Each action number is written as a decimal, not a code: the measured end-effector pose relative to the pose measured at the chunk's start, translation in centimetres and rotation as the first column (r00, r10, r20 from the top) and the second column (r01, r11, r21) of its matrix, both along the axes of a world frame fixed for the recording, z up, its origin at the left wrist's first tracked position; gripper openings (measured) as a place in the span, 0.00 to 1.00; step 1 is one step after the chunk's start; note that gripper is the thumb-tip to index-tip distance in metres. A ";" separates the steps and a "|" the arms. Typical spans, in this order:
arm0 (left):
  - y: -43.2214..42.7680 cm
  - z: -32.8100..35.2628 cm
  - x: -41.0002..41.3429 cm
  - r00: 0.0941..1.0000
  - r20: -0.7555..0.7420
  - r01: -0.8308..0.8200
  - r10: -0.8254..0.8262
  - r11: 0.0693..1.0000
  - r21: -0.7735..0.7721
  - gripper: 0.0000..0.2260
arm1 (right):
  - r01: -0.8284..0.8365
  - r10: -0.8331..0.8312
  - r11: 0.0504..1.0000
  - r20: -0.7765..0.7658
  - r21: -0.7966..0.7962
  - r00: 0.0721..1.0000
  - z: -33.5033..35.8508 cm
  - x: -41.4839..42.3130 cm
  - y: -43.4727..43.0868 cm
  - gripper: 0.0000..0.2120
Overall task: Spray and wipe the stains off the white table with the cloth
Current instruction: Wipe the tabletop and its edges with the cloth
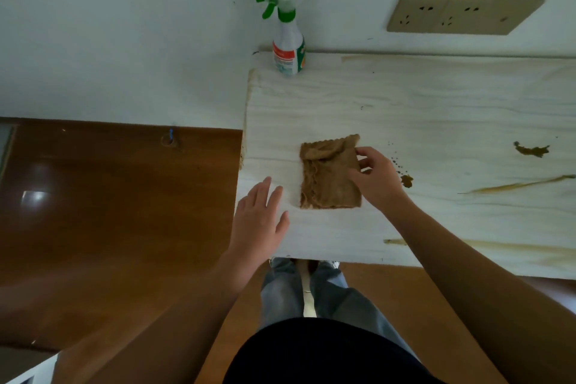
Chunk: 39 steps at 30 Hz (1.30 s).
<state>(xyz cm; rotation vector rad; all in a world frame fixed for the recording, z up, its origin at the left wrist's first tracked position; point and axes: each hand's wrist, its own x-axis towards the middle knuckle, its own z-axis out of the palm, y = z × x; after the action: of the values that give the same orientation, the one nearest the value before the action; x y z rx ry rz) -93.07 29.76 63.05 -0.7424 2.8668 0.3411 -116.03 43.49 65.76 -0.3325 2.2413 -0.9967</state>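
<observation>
A folded brown cloth [328, 173] lies on the white table [405, 109] near its left end. My right hand [375, 176] pinches the cloth's right edge with thumb and fingers. My left hand [260, 215] hovers flat with straight fingers over the table's left front corner, just left of the cloth and apart from it. A white spray bottle [286, 44] with a green trigger stands upright at the table's far left corner by the wall. Brown stains mark the table: a blotch [531, 150], a long streak [517, 185], and small spots [405, 179] beside my right hand.
The wall behind carries a beige double socket plate [461, 14]. Brown wooden floor [118, 196] lies left of the table and below its front edge. More brownish smears run along the table's front right edge [514, 248] and far edge.
</observation>
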 end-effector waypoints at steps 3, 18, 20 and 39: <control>0.1 -1.5 0.4 0.999 0.023 0.046 -0.047 0.998 0.040 0.25 | 0.024 -0.024 1.000 0.050 -0.003 0.998 0.6 -0.3 1.0 0.18; -0.3 -4.3 3.2 0.984 0.085 0.152 -0.154 0.988 0.030 0.31 | -0.101 0.071 0.989 -0.249 -0.110 0.966 8.0 -1.7 -1.2 0.21; -0.3 -4.4 3.2 0.986 0.071 0.153 -0.154 0.988 0.020 0.30 | -0.184 0.159 0.982 -0.325 -0.048 0.932 7.5 -1.2 -2.1 0.22; -1.5 -4.6 3.7 0.992 -0.020 0.128 -0.127 0.992 0.011 0.28 | -0.427 0.450 0.889 -0.470 0.162 0.759 -2.4 3.3 -0.7 0.21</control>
<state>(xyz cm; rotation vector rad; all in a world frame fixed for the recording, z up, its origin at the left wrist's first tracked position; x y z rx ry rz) -89.34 28.22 58.46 -0.5531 2.9098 0.3505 -112.68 42.80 63.40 -1.1576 2.4451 -0.6459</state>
